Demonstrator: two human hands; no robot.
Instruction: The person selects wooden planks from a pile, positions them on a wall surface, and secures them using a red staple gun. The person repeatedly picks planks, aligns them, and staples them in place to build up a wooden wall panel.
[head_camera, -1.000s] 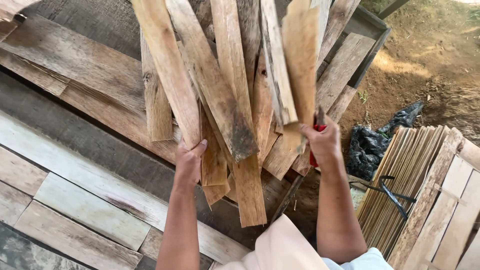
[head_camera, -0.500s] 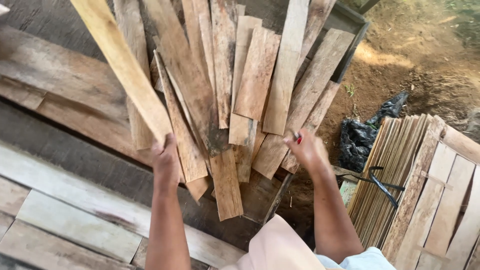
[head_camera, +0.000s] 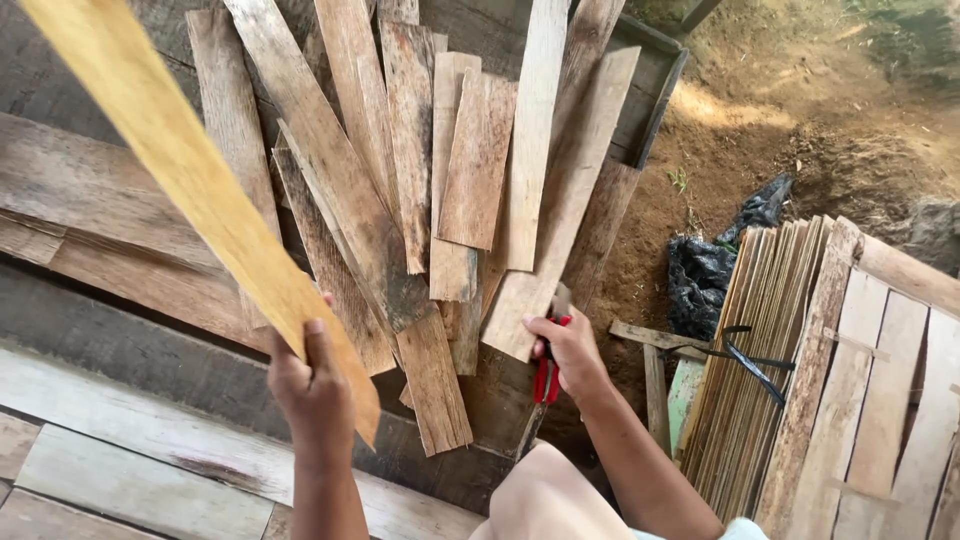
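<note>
My left hand (head_camera: 315, 385) grips the near end of a long pale yellow wooden slat (head_camera: 190, 185), which is lifted and slants up to the top left. My right hand (head_camera: 570, 350) is closed round a tool with a red handle (head_camera: 546, 380), its tip pointing down, and it rests against the near ends of a pile of weathered wooden slats (head_camera: 420, 180) leaning in a fan ahead of me. My knee (head_camera: 545, 495) shows at the bottom.
A bound bundle of thin pale slats (head_camera: 770, 360) lies at the right next to a panel of wooden boards (head_camera: 890, 400). A black plastic bag (head_camera: 710, 265) sits on bare earth. Grey planks (head_camera: 120, 470) run along the lower left.
My left hand has pulled the yellow slat out of the pile and swung it up to the left. My right hand has let go of a board and dropped to the pile's near ends.
</note>
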